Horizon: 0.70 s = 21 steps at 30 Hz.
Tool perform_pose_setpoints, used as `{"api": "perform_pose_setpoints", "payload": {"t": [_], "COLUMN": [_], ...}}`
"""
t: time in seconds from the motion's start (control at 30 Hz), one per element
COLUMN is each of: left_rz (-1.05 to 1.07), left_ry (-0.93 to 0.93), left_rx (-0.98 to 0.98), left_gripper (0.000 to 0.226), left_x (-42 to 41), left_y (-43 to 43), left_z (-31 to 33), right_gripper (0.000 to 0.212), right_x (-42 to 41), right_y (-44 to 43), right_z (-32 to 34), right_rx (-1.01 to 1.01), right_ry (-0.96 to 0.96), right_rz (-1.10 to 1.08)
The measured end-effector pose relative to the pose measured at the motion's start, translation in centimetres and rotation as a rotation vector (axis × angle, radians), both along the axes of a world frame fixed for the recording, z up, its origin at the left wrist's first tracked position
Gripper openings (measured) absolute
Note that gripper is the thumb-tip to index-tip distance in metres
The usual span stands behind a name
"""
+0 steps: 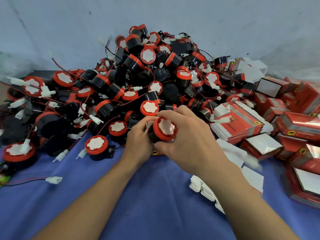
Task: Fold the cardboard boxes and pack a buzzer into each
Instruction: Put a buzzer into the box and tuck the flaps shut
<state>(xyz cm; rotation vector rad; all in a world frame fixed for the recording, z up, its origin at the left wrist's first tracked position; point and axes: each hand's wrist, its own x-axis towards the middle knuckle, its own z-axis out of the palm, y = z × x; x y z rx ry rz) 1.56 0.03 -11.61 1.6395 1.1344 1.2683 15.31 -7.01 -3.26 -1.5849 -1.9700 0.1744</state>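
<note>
While a red-capped buzzer is gripped at centre by the curled fingers of the right hand, a mostly hidden cardboard box is held against it by the left hand, fingers curled. Bounded behind by the buzzer heap and on the right by flat box stacks. Bare blue cloth is left open nearer the front edge.

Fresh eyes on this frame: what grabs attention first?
A big heap of red-and-black buzzers fills the middle and left. In front of it both hands meet: the right hand grips one buzzer, and the left hand holds a mostly hidden cardboard box. Folded red boxes crowd the right edge, beside a stack of flat box blanks.
</note>
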Motion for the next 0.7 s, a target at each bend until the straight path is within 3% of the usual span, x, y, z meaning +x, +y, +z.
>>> {"api": "perform_pose_setpoints", "payload": {"t": [0.07,0.13,0.23,0.37,0.57,0.7], "left_rz": [-0.005,0.008,0.025,-0.029,-0.180,-0.260], "left_ry": [-0.027,-0.019,-0.034,-0.012,-0.062,-0.097], "left_rx": [-0.044,-0.080,-0.087,-0.021,0.093,0.065], "left_gripper": [0.025,0.023,0.023,0.021,0.048,0.048], "left_x": [0.3,0.6,0.7,0.4,0.2,0.5], "left_y": [-0.2,-0.3,-0.4,-0.2,-0.3,-0.1], "left_z": [0.2,0.2,0.0,-0.1,0.2,0.0], "right_gripper": [0.066,0.065,0.065,0.062,0.065,0.053], "right_x": [-0.2,0.3,1.3,0.2,0.1,-0.2], "right_y": [-0.3,-0.5,-0.7,-1.3,-0.8,-0.5], "right_z": [-0.4,-0.2,0.5,-0.5,-2.3,-3.0], "right_rx": [0.132,0.249,0.293,0.129,0.068,0.150], "right_ry": [0.053,0.248,0.351,0.239,0.168,-0.162], "right_rz": [-0.035,-0.092,-0.143,-0.050,-0.135,-0.189]}}
